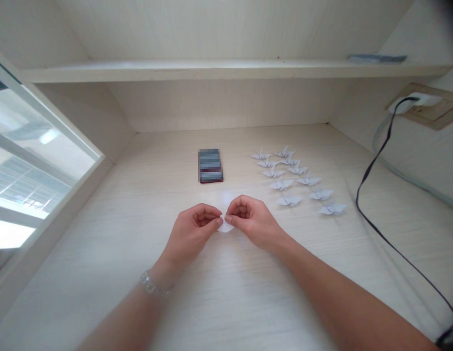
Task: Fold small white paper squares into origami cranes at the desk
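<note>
A piece of folded white paper [225, 226] is held just above the middle of the front half of a pale wood-grain desktop [102, 253], between two bare hands. It is gripped from both sides: the left hand [192, 230] and the right hand [253, 222] are both curled inward, their thumbs and fingertips closed in a pinch on the paper's opposite ends. The paper's exact shape is largely hidden by the fingers. One metal bracelet [149, 283] is worn on the left wrist.

Eleven white origami cranes [281, 184] are laid out in loose rows right of centre, towards the desktop's back edge. The nearest of them lie just beyond the right hand but are not touched. One dark rectangular object [210, 165], pixelated too heavily to be identified, lies flat near the back edge, left of the cranes and well apart from them.

One black cable [358, 197] runs across the right part of the desktop and up to one white plug [412, 103], seated in a wall socket [443, 109]. One shelf [212, 72] spans the space above the back edge, with one flat grey item [378, 58] lying at its right end. One window [31, 161] is set along the left edge.
</note>
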